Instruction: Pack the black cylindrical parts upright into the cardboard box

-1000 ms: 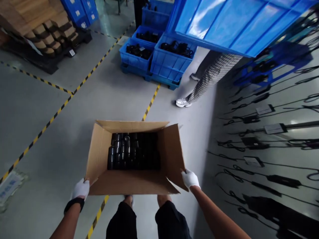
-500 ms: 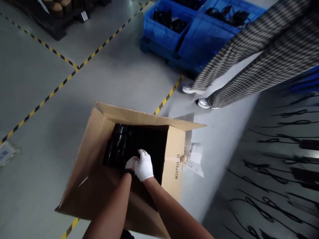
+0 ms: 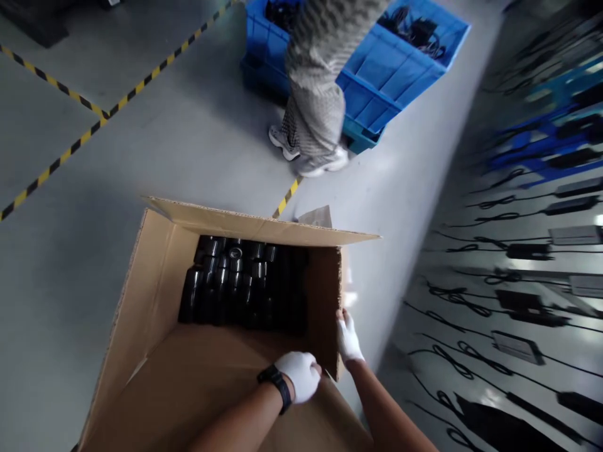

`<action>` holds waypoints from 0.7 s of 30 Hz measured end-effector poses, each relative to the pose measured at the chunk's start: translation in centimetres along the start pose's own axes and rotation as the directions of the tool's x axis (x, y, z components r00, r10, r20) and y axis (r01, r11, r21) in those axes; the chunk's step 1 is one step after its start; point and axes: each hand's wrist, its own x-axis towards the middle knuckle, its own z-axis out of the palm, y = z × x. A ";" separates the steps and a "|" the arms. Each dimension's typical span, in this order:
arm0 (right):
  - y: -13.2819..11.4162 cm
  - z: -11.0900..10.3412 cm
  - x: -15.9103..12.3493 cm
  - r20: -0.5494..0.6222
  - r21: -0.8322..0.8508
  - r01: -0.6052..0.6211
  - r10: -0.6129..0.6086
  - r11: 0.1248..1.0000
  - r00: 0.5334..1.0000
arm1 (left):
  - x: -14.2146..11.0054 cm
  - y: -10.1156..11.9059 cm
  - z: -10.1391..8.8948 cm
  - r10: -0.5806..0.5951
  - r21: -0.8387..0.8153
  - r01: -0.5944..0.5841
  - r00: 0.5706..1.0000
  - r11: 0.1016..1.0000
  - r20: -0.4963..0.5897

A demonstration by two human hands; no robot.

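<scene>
An open cardboard box point(image 3: 155, 301) stands on the grey floor in front of me, its flaps up. Rows of shiny black cylindrical parts point(image 3: 230, 276) fill its bottom. My right hand point(image 3: 347, 338), in a white glove, grips the near edge of the box's right wall from outside. My left hand point(image 3: 299, 374), also white-gloved with a black watch at the wrist, is curled at the near right corner of the box, close to the same wall; what its fingers press on is hidden.
Another person in checked trousers and pale shoes point(image 3: 313, 119) stands just beyond the box. Blue crates point(image 3: 377, 81) with black cabled parts sit behind them. Yellow-black floor tape point(image 3: 70, 150) crosses the left. A surface with laid-out black cables point(image 3: 509, 295) runs along the right.
Both hands have come out of the box's middle to its right near corner. The other person has stepped left, in front of the crates. My view has swung.
</scene>
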 end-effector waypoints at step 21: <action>-5.3 22.2 15.2 -0.024 -0.263 -0.033 0.028 0.964 0.999 | 21.2 -13.7 -9.9 -0.242 -0.028 0.407 0.486 0.913 -0.840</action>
